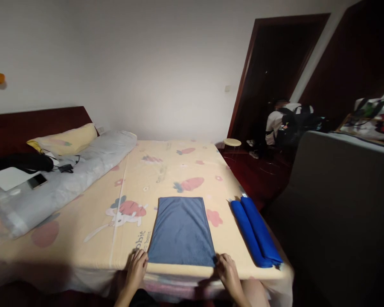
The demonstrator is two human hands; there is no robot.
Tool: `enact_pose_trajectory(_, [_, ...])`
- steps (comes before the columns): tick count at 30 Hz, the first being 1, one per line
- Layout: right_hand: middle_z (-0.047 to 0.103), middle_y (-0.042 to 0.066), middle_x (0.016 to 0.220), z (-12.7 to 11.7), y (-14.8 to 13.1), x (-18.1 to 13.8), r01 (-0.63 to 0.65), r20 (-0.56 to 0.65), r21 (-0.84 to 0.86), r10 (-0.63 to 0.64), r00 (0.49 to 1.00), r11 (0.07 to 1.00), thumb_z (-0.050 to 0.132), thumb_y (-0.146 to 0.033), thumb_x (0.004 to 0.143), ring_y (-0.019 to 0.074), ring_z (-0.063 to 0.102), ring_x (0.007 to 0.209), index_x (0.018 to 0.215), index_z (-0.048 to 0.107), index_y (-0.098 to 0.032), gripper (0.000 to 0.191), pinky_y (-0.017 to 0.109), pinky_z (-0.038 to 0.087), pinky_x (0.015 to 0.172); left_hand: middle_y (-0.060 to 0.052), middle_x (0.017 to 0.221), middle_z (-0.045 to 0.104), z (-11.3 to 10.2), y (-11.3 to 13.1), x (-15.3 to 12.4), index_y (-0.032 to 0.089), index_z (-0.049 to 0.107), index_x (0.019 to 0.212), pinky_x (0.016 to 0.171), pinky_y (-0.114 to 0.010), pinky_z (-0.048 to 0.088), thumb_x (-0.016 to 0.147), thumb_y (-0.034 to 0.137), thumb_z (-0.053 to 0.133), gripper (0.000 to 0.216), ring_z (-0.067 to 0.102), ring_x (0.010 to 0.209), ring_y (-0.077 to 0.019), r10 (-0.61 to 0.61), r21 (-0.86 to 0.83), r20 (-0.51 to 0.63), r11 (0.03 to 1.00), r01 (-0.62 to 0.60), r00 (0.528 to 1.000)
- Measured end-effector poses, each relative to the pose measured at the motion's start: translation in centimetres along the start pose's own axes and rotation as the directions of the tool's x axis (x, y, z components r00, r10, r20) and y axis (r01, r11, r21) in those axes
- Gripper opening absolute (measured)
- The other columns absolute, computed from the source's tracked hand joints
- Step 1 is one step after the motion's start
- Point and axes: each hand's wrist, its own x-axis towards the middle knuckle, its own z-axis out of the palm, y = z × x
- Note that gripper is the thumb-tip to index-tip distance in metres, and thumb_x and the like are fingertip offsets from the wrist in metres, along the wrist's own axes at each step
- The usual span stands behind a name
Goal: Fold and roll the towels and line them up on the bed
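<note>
Near the front edge of the bed (94, 217), we see the grey-blue cloth (182, 232) spread flat, a near-rectangle with a short, velvety nap and a narrow hemmed border. We judge it light, limp and not at all fragile; it should fold readily and grip itself rather than slide, though a loose hem may curl. Its corners look the best holds, since a pull there should tension the whole edge. Along the bed's front edge, the fingers of our left hand (137, 265) are pinched at the cloth's near-left corner, and those of our right hand (227, 270) at its near-right one. Toward the bed's right side lie two blue rolls (262, 238), soft and plump, side by side. The bed's sheet is smooth, pale yellow and carrot-printed; at the bed's headboard end sit a puffy pale quilt (80, 175) and a plump yellow pillow (75, 140).
</note>
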Motion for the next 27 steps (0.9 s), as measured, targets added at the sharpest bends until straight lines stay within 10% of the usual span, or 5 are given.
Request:
enact_pose_trajectory(5, [0.065,0.01,0.111,0.5,-1.7,0.2,0.03,-0.022,-0.181,-0.034,0.999,0.983,0.05,-0.018,0.073,0.0258,0.06,0.102,0.098,0.068,-0.022,0.031,0.042,0.048,0.09,-0.002,0.093,0.066,0.1,2.0,0.2,0.024,0.063,0.086,0.091,-0.036,0.042,0.073,0.006,0.045,0.028,0.059,0.095,-0.0206,-0.04,0.012,0.016,0.999,0.04,0.999])
enact_pose_trajectory(13, [0.042,0.003,0.15,8.9,-10.0,4.4,0.191,0.242,-0.232,-0.133,0.961,0.954,0.03,-0.025,0.094,0.019,0.04,0.137,0.143,0.039,-0.028,0.05,0.037,0.036,0.11,-0.005,0.152,0.043,6.3,11.0,4.8,0.021,0.036,0.145,0.11,-0.038,0.034,0.089,0.017,0.032,0.057,0.036,0.14,-0.0192,0.126,0.053,0.1,0.99,-0.132,0.987])
enact_pose_trajectory(22, [0.039,0.003,0.15,5.9,-0.3,-0.1,-0.003,-0.002,-0.418,0.002,1.0,0.908,0.034,-0.056,0.093,0.0259,0.037,0.139,0.143,0.039,-0.03,0.056,0.052,0.034,0.112,-0.002,0.153,0.038,5.4,3.0,0.3,0.031,0.03,0.145,0.114,-0.052,0.024,0.094,0.043,0.032,0.053,0.036,0.14,-0.0246,-0.094,0.234,0.071,0.969,0.075,0.993])
enact_pose_trajectory(27, [0.036,0.005,0.151,6.5,-3.1,2.2,0.003,0.02,-0.38,0.005,1.0,0.925,0.028,-0.052,0.095,0.0248,0.034,0.14,0.145,0.036,-0.025,0.057,0.051,0.031,0.114,-0.002,0.153,0.036,5.4,5.3,2.3,0.029,0.018,0.147,0.116,-0.054,0.019,0.094,0.031,0.028,0.054,0.032,0.142,-0.0244,-0.042,0.21,0.051,0.977,0.03,0.998])
